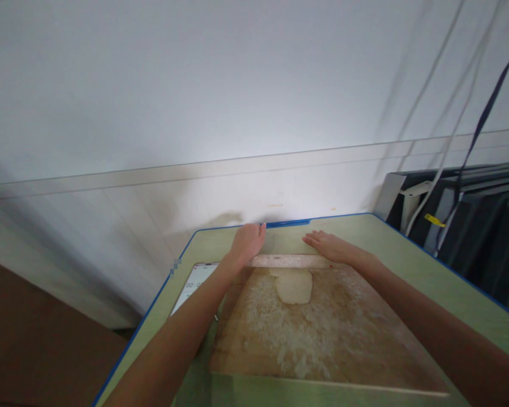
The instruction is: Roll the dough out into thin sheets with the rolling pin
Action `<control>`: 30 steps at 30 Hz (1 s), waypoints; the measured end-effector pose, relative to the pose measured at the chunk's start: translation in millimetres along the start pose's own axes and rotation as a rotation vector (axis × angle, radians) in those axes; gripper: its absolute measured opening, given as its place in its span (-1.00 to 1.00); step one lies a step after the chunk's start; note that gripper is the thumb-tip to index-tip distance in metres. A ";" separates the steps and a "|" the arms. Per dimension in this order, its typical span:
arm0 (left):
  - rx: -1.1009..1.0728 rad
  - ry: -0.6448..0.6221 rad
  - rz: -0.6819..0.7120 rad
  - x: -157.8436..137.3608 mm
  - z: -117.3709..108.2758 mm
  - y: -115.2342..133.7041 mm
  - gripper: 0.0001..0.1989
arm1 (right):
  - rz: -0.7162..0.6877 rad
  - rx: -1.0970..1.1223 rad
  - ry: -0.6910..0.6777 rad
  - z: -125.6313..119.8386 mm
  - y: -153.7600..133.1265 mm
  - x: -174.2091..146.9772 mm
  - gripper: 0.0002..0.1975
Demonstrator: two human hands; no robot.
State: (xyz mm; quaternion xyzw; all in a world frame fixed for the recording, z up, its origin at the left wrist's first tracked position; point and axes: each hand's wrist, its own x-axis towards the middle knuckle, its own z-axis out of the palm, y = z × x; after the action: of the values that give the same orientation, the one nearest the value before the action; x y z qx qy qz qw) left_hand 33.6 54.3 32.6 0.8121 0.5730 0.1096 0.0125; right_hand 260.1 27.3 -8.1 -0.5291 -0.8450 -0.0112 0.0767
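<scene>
A wooden board (331,345), dusted with white flour, lies on the table with a raised strip (290,261) along its far side. Near that strip, a flat, roundish piece of dough (294,287) rests on the board. My left hand (248,242) is closed beyond the board's far left corner, its thumb beside a long blue piece (288,224) at the table's far edge. What its fingers hold, if anything, is hidden. My right hand (328,246) reaches over the far right corner, fingers stretched out and holding nothing visible.
A phone (195,287) showing a timer lies left of the board, partly behind my left forearm. The pale green table (432,277) has a blue rim and stands against a white wall (220,96). Dark panels (483,226) and hanging cables are at the right.
</scene>
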 end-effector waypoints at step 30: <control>0.131 -0.042 0.257 -75.1 3.7 -3.2 -0.58 | 0.101 0.052 0.069 -14.3 -55.0 -60.8 -0.40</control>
State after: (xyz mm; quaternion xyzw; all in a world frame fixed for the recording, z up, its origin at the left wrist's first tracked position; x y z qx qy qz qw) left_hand 7.4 -14.3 16.2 0.8800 0.4698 0.0558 -0.0426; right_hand 238.5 -52.6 0.9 -0.5680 -0.8142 -0.0038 0.1200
